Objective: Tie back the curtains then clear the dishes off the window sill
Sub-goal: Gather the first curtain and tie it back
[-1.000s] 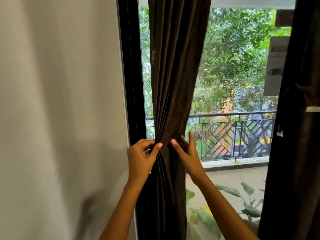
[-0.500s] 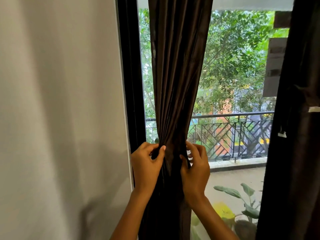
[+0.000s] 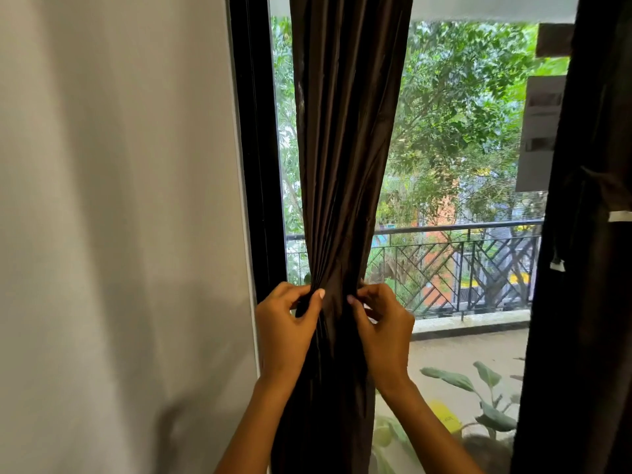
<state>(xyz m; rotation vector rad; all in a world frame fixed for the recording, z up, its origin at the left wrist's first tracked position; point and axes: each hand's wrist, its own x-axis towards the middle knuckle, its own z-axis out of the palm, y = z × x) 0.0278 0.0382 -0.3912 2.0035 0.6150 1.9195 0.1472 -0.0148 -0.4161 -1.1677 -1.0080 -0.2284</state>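
- I see the left curtain point(image 3: 342, 165), a dark brown one, hanging in front of the window just right of the black window frame point(image 3: 253, 148), gathered into a narrow waist about two thirds of the way down the view.
- The left hand point(image 3: 285, 331) is on the left side of that waist, fingers curled round the bunched fabric and thumb pressed onto its front.
- The right hand point(image 3: 384, 331) is on the right side at the same height, thumb and curled fingers pinching the folds (whether a tie-back band is between the fingers I cannot tell, since everything there is the same dark colour).
- Both forearms come up from the bottom edge, one on each side of the cloth below the waist.
- A second dark curtain point(image 3: 588, 268) runs down the right edge of the view, well apart from the hands, with a small pale tag point(image 3: 619, 215) on it.
- Left of the frame is a plain pale wall point(image 3: 119, 234).
- Through the glass I make out a balcony railing point(image 3: 461, 265), green trees point(image 3: 455, 107) behind it, and a leafy plant point(image 3: 485, 395) low at the right.
- No sill or dishes come into this view, so I cannot place them.
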